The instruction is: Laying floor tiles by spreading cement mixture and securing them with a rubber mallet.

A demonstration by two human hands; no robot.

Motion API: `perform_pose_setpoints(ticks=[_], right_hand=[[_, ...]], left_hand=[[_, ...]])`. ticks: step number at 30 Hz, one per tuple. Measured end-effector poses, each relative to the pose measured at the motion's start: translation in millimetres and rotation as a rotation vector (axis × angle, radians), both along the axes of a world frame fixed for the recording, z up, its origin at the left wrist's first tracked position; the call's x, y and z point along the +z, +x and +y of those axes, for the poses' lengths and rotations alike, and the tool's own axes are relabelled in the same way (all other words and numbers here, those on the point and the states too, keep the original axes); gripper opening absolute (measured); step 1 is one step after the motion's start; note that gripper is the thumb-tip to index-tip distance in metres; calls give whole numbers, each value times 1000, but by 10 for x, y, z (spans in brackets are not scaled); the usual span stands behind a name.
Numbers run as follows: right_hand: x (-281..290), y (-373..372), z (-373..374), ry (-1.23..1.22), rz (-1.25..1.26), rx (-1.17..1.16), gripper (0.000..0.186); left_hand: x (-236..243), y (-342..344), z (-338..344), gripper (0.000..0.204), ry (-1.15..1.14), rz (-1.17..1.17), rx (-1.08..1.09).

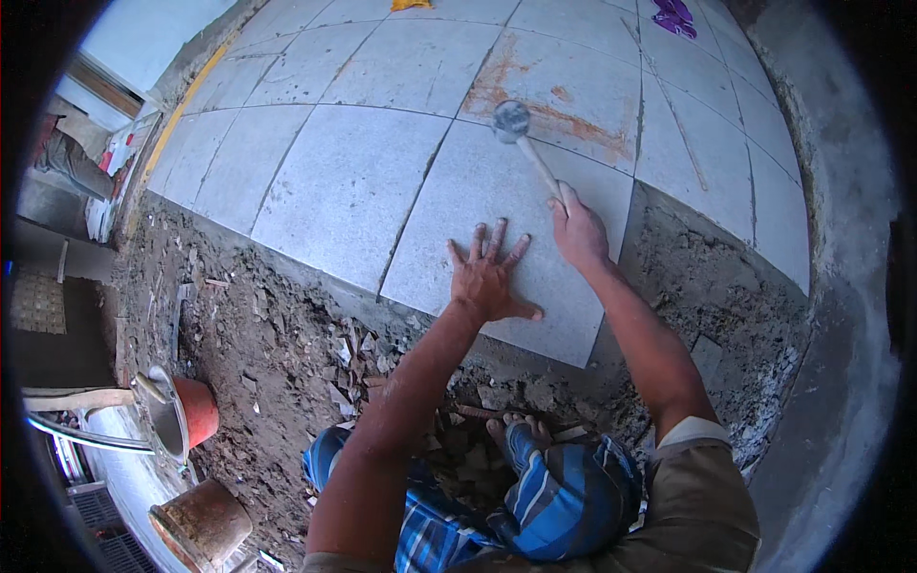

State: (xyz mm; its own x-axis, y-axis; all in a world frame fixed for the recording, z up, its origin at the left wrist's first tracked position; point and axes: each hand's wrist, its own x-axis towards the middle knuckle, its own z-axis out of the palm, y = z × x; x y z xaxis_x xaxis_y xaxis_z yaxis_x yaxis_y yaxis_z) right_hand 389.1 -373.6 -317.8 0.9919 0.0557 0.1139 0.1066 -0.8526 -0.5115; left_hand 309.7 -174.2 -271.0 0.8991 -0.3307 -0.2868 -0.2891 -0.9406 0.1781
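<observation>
My left hand lies with spread fingers on a pale floor tile at the front edge of the tiled area. In my right hand is the wooden handle of a rubber mallet, gripped near its end. The mallet's dark round head is over the far edge of this tile, by the reddish-stained tile behind it. Whether the head touches the surface, I cannot tell. A narrow joint runs between my tile and the tile to its left.
Rough mortar and rubble lie in front of the tiles. An orange bucket and a dirty bucket stand at the lower left. A thin stick and a purple cloth lie on far tiles. A wall borders the right.
</observation>
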Motion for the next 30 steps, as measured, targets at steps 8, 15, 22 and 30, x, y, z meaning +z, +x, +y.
perform_pose_setpoints(ticks=[8, 15, 22, 30], right_hand=[[521, -270, -51, 273, -27, -44, 44], [119, -1221, -963, 554, -50, -185, 51], [122, -965, -867, -17, 152, -13, 47], [622, -1356, -474, 569, -238, -125, 48]], left_hand=[[-20, 4, 133, 138, -10, 41, 86], [-31, 35, 46, 138, -42, 22, 18], [-103, -10, 154, 136, -48, -16, 38], [-305, -264, 240, 153, -124, -108, 206]])
